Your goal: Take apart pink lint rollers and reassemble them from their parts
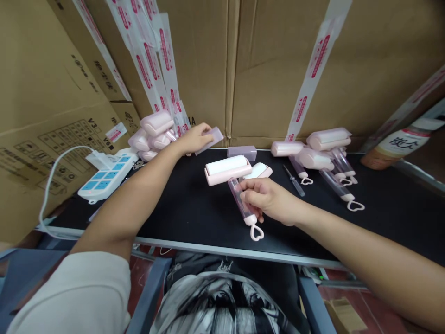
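Note:
My right hand [259, 197] grips the clear handle of a pink lint roller [227, 170], whose white roll is uncovered and whose heart-shaped loop points toward me. Behind it lies another uncovered lint roller [257, 171], partly hidden by my hand. Farther back, my left hand [198, 138] pinches a translucent pinkish cover [212, 139] above the table. A similar cover [242, 152] rests on the table by the cardboard, to the right of my left hand. Right of my right hand lies a small screwdriver [294, 181] with a clear handle.
Capped lint rollers are heaped at the left [157, 132] and at the right [323, 153] of the black table [187, 218]. A white power strip [109, 175] with a cable stands at the left. Cardboard [267, 69] walls the back; a bottle [399, 144] leans at far right.

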A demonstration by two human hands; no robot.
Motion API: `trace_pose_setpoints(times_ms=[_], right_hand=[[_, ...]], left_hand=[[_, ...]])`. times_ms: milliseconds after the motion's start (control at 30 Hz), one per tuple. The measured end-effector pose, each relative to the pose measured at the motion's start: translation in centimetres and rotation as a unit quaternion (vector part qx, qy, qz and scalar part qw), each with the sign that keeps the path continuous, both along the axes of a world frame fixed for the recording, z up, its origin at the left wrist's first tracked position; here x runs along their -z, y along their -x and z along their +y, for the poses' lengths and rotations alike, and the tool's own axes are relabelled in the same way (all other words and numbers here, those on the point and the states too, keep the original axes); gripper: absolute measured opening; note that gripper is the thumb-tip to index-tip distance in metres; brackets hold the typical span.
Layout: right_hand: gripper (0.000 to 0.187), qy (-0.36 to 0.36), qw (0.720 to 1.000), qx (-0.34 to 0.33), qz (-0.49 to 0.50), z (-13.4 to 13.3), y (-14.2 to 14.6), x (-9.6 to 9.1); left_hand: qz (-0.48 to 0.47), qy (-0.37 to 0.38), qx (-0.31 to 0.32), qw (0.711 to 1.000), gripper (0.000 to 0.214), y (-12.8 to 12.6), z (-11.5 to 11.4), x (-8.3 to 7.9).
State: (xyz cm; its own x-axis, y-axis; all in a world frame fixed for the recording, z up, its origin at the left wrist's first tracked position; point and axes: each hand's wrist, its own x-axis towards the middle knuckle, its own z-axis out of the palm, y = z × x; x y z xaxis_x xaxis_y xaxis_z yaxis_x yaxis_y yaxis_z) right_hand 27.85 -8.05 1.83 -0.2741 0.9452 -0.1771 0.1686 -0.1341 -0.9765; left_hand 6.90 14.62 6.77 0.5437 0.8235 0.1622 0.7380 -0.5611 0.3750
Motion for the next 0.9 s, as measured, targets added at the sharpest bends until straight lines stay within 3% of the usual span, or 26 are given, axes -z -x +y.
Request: trace_pose_setpoints(times_ms=[200,367,500,600,700,767,833,900], right_hand=[[0.026,0.077,0.995,-0.06,-0.014,-0.5,0.5,0.0],[0.015,0.11,0.99,-0.092,-0.018,-0.3,0.9,0.8],[0.009,0.128,0.989,-0.075,-0.012,0.2,1.1,1.6],[0.007,0.129,0.99,-0.055,-0.003,0.4,1.4,1.9],[0.008,0.126,0.991,-0.049,0.003,0.4,1.8,2.0],[0.013,0.094,0.993,-0.054,-0.039,0.3,1.7,1.8],[0.018,-0.024,0.988,-0.037,-0.148,0.5,0.8,1.4],[0.027,-0.18,0.937,0.024,-0.299,1.0,-1.0,0.8]], left_hand=[[0.102,-0.015,0.091,0.99,0.071,-1.0,2.8,3.2],[0.103,-0.045,0.1,0.989,0.062,-2.5,3.7,3.2],[0.003,-0.092,0.093,0.991,0.051,-3.0,0.3,1.8],[0.069,0.054,0.188,0.978,0.055,-2.7,-4.0,0.8],[0.126,0.119,0.252,0.952,0.067,-1.7,-7.0,0.7],[0.12,0.139,0.269,0.945,0.069,-0.9,-7.3,1.1],[0.116,0.161,0.278,0.94,0.067,0.0,-6.5,1.7],[0.123,0.175,0.275,0.937,0.067,0.9,-5.2,2.1]])
